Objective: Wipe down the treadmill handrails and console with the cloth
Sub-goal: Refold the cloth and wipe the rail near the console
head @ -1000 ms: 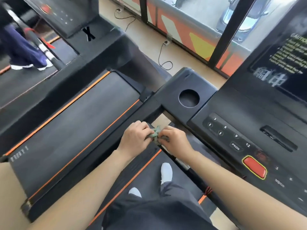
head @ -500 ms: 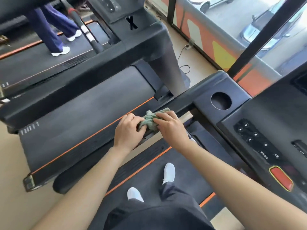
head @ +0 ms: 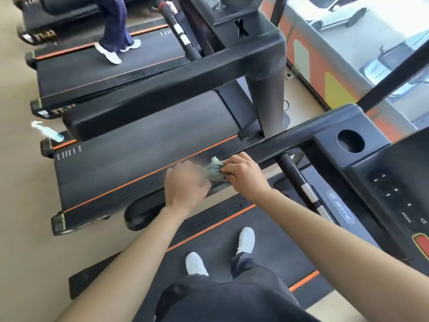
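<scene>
Pinching cloth (head: 214,171), right hand (head: 244,176) seemingly curled

"12" on console keypad (head: 399,199), "X" on neighbouring treadmill's console (head: 241,29) (rest blurred)

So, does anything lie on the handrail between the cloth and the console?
Nothing visible does. The right hand grips the cloth on the handrail, and the rail runs bare from there to the console.

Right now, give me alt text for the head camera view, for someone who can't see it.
A person standing on a treadmill holds a green cloth on its left handrail with the right hand; the blurred left hand is beside it. The console is at right.
</scene>
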Demonstrator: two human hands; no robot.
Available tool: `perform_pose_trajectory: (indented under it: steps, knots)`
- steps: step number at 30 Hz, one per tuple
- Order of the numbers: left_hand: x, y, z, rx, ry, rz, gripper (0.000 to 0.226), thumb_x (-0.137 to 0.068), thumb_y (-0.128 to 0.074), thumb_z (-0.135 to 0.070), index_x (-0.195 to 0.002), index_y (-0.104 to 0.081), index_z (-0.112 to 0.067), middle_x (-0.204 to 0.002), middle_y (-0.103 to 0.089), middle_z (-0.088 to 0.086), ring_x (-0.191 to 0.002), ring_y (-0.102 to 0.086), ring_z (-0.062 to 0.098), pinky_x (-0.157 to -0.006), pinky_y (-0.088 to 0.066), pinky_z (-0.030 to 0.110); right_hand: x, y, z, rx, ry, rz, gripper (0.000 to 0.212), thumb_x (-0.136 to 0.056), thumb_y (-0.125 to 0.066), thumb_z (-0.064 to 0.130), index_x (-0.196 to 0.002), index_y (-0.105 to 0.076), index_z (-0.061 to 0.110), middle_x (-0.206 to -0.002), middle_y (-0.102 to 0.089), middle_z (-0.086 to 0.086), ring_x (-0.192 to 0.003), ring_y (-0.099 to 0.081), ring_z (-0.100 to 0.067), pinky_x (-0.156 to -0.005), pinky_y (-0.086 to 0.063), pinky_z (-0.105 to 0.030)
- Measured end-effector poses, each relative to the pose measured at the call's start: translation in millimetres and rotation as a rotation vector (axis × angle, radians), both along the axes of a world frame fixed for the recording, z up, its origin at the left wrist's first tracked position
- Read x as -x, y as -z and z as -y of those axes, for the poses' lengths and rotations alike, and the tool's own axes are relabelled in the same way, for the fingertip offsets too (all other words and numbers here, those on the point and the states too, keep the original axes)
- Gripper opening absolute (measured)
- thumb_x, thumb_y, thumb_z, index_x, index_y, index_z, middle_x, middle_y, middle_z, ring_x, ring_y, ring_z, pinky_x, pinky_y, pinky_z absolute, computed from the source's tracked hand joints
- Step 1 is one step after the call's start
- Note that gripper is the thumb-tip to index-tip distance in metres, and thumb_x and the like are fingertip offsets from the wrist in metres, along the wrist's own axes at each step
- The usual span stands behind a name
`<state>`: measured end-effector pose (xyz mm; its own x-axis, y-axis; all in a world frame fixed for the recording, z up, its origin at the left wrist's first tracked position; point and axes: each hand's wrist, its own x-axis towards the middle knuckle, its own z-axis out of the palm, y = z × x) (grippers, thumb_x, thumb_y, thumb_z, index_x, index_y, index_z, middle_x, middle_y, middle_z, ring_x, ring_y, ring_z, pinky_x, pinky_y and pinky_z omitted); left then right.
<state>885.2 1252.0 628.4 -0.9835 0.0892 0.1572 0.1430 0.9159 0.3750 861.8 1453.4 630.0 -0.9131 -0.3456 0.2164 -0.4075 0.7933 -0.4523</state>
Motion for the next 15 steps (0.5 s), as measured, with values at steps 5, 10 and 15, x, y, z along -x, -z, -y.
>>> perform_pose_trajectory:
  steps: [5, 10, 15]
  knots:
    - [-17, -4, 27, 0.009, -0.051, -0.009, 0.013, -0.07, -0.063, -0.037, -0.073, -0.066, -0.025, -0.074, -0.056, -0.007, -0.074, -0.055, 0.024, -0.069, -0.034, 0.036, -8, -1, 32, 0.004, -0.102, 0.018, 0.024, -0.067, -0.077, -0.005, -0.085, -0.08, 0.01, -0.09, -0.071, -0.005, -0.077, -0.059, -0.033, -0.066, -0.055, -0.035]
    - [-11, -10, 25, 0.045, -0.03, -0.027, 0.031, -0.073, -0.077, -0.052, -0.07, -0.067, -0.022, -0.076, -0.059, -0.002, -0.073, -0.056, 0.027, -0.067, -0.037, 0.036, -11, 0, 32, -0.048, -0.11, 0.044, 0.025, -0.07, -0.076, -0.003, -0.09, -0.079, 0.011, -0.097, -0.071, -0.006, -0.086, -0.059, -0.033, -0.07, -0.057, -0.042]
    - [10, -14, 5, -0.062, 0.136, 0.037, 0.03, -0.077, -0.082, -0.024, -0.104, -0.069, -0.021, -0.103, -0.061, 0.0, -0.094, -0.054, 0.027, -0.077, -0.05, 0.041, -13, -3, 20, -0.049, -0.075, 0.019, 0.021, -0.071, -0.077, -0.002, -0.088, -0.08, 0.01, -0.097, -0.071, -0.007, -0.086, -0.06, -0.032, -0.072, -0.057, -0.038]
